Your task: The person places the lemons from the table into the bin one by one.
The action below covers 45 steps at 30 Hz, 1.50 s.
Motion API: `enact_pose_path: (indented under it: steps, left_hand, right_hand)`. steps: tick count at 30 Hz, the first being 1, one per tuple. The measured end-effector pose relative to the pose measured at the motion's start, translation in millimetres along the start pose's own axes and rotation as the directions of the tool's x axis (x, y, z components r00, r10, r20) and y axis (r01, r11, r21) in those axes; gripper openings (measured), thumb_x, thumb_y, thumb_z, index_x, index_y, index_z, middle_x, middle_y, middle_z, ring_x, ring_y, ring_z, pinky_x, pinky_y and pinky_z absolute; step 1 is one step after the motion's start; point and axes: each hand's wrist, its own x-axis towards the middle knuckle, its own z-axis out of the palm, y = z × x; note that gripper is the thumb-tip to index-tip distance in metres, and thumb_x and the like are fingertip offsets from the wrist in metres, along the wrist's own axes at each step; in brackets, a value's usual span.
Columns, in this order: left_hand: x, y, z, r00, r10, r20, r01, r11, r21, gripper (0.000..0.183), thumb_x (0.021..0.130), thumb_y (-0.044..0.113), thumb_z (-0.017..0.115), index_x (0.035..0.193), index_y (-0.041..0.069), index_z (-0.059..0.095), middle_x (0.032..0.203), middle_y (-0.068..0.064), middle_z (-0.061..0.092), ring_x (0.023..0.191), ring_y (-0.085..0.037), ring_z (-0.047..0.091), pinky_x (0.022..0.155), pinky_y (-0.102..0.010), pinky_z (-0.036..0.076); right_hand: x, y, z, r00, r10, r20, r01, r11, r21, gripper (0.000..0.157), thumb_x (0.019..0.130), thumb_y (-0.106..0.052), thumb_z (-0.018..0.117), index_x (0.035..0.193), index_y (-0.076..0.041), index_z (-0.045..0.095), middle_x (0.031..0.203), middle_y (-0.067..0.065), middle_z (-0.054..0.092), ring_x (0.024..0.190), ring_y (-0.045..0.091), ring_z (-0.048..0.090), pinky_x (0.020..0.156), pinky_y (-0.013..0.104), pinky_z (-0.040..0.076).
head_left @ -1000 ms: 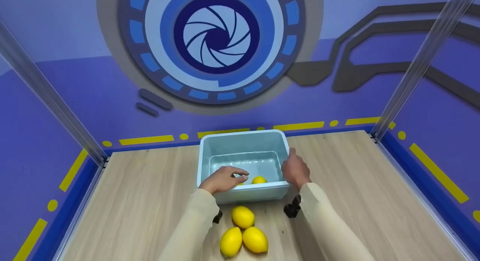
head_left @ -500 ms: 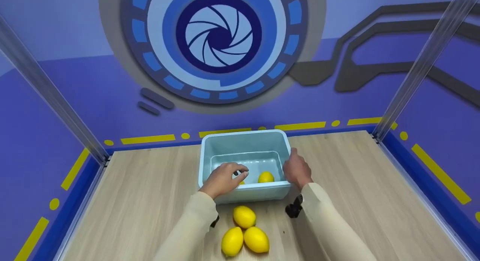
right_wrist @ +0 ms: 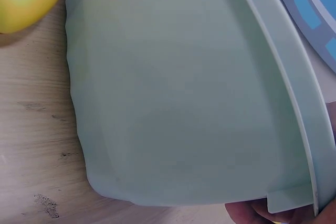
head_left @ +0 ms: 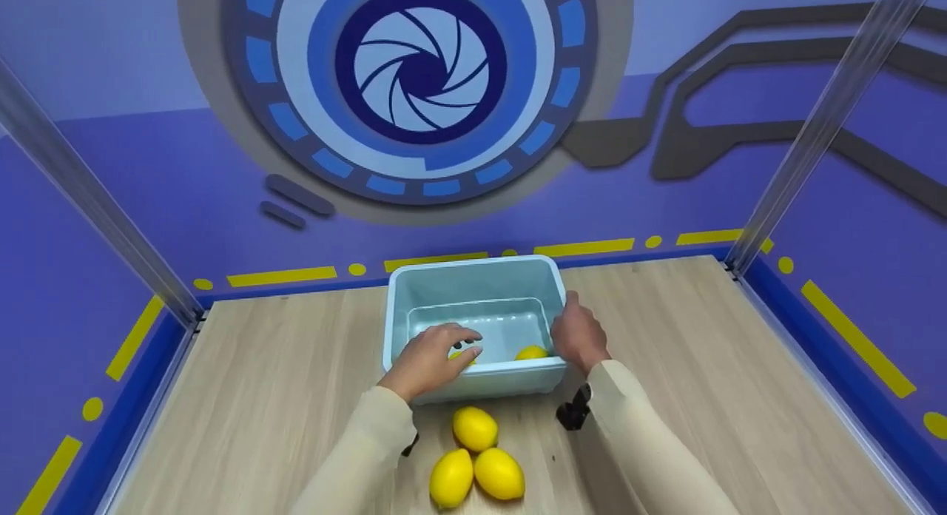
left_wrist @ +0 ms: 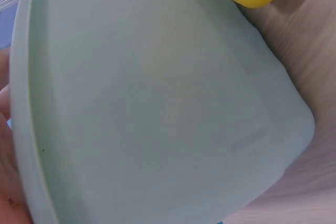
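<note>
A pale blue-green plastic bin [head_left: 473, 382] stands on the table near the back wall. My left hand [head_left: 429, 359] reaches over its front rim, fingers curved and thumb apart from them. Just beneath that hand a lemon [head_left: 462, 359] partly shows inside the bin, mostly hidden by the hand and rim. Another lemon [head_left: 531, 353] lies inside at the front right. My right hand [head_left: 581, 334] grips the bin's right rim; in the right wrist view its fingers [right_wrist: 244, 213] show under the bin's edge. Both wrist views mostly face the bin's outer front wall [left_wrist: 147, 98].
Three lemons [head_left: 476, 428] lie clustered on the wooden table [head_left: 281, 396] in front of the bin, between my forearms. A blue-purple printed wall [head_left: 355, 234] closes off the back, with similar panels and clear corner posts [head_left: 806, 152] at both sides.
My left hand's thumb and fingers have spread farther apart, uncovering more of the lemon beneath. The other lemon in the bin has rolled rightward. My right hand stays on the rim.
</note>
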Motion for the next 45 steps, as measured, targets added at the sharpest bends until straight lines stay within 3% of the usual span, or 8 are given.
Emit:
enact_pose_path:
  steps: [8, 20, 35, 42, 45]
  left_hand:
    - [-12.5, 4.9, -6.9, 1.0, 0.009, -0.011, -0.009, 1.0, 0.0, 0.033, 0.097, 0.036, 0.056, 0.125, 0.02, 0.065, 0.12, 0.001, 0.067, 0.103, -0.018, 0.064, 0.091, -0.037, 0.054]
    - [-18.1, 17.6, -16.2, 0.998, 0.057, -0.03, -0.055, 0.997, 0.055, 0.033, 0.097, 0.037, 0.055, 0.125, 0.021, 0.064, 0.122, 0.004, 0.067, 0.107, -0.016, 0.064, 0.094, -0.036, 0.053]
    - [-26.7, 33.1, -27.4, 0.993, 0.11, -0.031, -0.107, 0.989, 0.099, 0.037, 0.097, 0.04, 0.055, 0.129, 0.022, 0.061, 0.126, 0.004, 0.064, 0.116, -0.016, 0.061, 0.099, -0.037, 0.051]
    - [-29.4, 37.9, -29.4, 0.987, 0.157, -0.044, -0.151, 0.982, 0.114, 0.038, 0.094, 0.038, 0.062, 0.128, 0.021, 0.061, 0.122, 0.004, 0.065, 0.109, -0.015, 0.064, 0.093, -0.035, 0.054]
    - [-30.6, 39.2, -29.8, 0.986, 0.163, -0.035, -0.158, 0.982, 0.106, 0.04, 0.092, 0.038, 0.065, 0.128, 0.021, 0.061, 0.121, 0.004, 0.065, 0.107, -0.014, 0.064, 0.091, -0.034, 0.055]
  right_hand:
    - [-0.3, -4.0, 4.0, 1.0, 0.011, -0.005, -0.011, 1.0, -0.002, 0.055, 0.1, -0.013, 0.039, 0.151, -0.01, 0.017, 0.145, 0.017, 0.045, 0.128, 0.033, 0.05, 0.11, 0.054, 0.037]
    - [1.9, -5.9, 2.9, 0.999, 0.043, -0.001, -0.043, 0.999, -0.005, 0.054, 0.101, -0.012, 0.039, 0.15, -0.012, 0.017, 0.146, 0.016, 0.044, 0.128, 0.033, 0.049, 0.11, 0.053, 0.037]
    - [4.8, -2.7, 1.2, 1.0, 0.013, -0.021, -0.014, 0.999, -0.042, 0.055, 0.1, -0.011, 0.037, 0.151, -0.008, 0.017, 0.147, 0.018, 0.043, 0.13, 0.034, 0.049, 0.112, 0.052, 0.036]
    - [3.7, 0.9, 0.3, 0.997, -0.063, -0.054, 0.057, 0.993, -0.106, 0.051, 0.099, -0.011, 0.038, 0.147, -0.003, 0.024, 0.137, 0.022, 0.053, 0.121, 0.038, 0.056, 0.106, 0.054, 0.042]
    - [3.6, 0.9, 0.5, 0.998, -0.05, -0.044, 0.045, 0.994, -0.101, 0.051, 0.099, -0.011, 0.037, 0.147, -0.004, 0.022, 0.139, 0.022, 0.051, 0.123, 0.038, 0.054, 0.106, 0.054, 0.041]
